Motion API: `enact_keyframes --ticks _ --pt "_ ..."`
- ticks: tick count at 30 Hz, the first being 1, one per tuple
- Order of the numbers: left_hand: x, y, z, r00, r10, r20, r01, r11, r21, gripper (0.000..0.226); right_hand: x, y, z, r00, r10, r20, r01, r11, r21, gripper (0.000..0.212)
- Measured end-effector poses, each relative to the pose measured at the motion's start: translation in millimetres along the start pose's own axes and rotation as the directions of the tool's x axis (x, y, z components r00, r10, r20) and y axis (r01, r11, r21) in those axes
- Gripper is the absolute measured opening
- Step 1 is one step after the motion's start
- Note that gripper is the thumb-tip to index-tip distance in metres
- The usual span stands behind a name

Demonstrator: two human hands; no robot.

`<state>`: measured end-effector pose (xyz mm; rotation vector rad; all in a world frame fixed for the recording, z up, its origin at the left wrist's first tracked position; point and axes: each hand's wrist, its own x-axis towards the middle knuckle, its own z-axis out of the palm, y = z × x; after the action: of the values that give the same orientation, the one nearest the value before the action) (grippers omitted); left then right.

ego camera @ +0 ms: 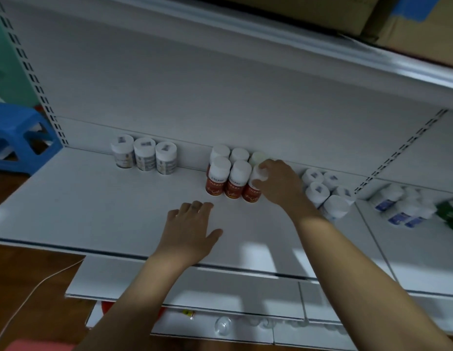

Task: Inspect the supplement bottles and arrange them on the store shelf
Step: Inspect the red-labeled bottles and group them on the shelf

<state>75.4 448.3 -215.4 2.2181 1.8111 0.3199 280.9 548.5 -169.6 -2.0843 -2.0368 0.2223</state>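
Several red-labelled supplement bottles (218, 182) with white caps stand in two rows at the middle back of the white shelf (98, 214). My right hand (278, 182) grips the front right bottle (253, 191) of that group, fingers curled over its cap. My left hand (192, 226) lies flat on the shelf just in front of the group, fingers spread, holding nothing. Three white bottles (145, 157) with pale labels stand in a row at the back left.
Another cluster of white-capped bottles (324, 193) stands right of my right hand. Blue-labelled bottles (400, 209) and a green pack (451, 214) sit on the neighbouring shelf section. Above hangs an upper shelf with cardboard boxes (407, 24). A blue stool (17, 138) stands at left.
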Motion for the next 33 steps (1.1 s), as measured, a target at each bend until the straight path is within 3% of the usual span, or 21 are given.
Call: enact_keyframes --ticks 9,15,19,25,30,33 --pt "2 7 2 0.999 0.042 -0.001 -0.042 0.999 -0.005 0.061 0 -8 10 0.989 0.084 -0.121 -0.071 0.992 0.107 0.027" --pt "-6 23 0 0.996 0.088 0.017 -0.086 0.993 -0.078 0.064 -55 6 -2 0.970 0.181 -0.163 -0.109 0.921 0.375 0.022" --pt "-15 47 -3 0.986 0.154 0.058 -0.133 0.954 -0.269 0.076 -104 17 -26 0.941 0.265 -0.209 -0.077 0.771 0.632 0.018" --pt "-33 94 -12 0.969 0.238 0.066 -0.150 0.782 -0.605 0.099 -145 38 -70 0.948 0.245 -0.204 0.013 0.608 0.794 0.012" --pt "-49 134 -20 0.939 0.321 0.123 -0.150 0.705 -0.693 0.118 -166 60 -80 0.965 0.231 -0.126 0.024 0.401 0.916 0.007" --pt "-57 157 -20 0.932 0.349 0.100 -0.165 0.653 -0.739 0.121 -178 76 -80 0.973 0.218 -0.074 0.011 0.279 0.960 0.018"
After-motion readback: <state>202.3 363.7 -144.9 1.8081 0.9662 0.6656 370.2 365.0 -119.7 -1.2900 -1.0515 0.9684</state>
